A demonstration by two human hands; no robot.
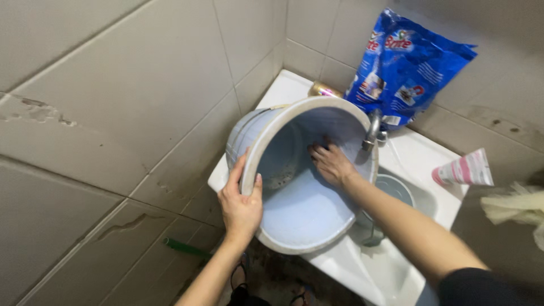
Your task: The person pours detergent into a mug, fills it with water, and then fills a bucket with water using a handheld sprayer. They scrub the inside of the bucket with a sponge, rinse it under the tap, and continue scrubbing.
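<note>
Left hand (241, 207) clamped on bucket (300, 221) rim, centre frame. Right hand (331, 164) spread flat inside. Best kept tilted over sink (362, 269), scrubbing dirty wall.

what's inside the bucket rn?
Right hand is inside the pale blue bucket, fingers against its far wall. Dark grime patch near the rim. The hand covers whatever it may hold.
</note>
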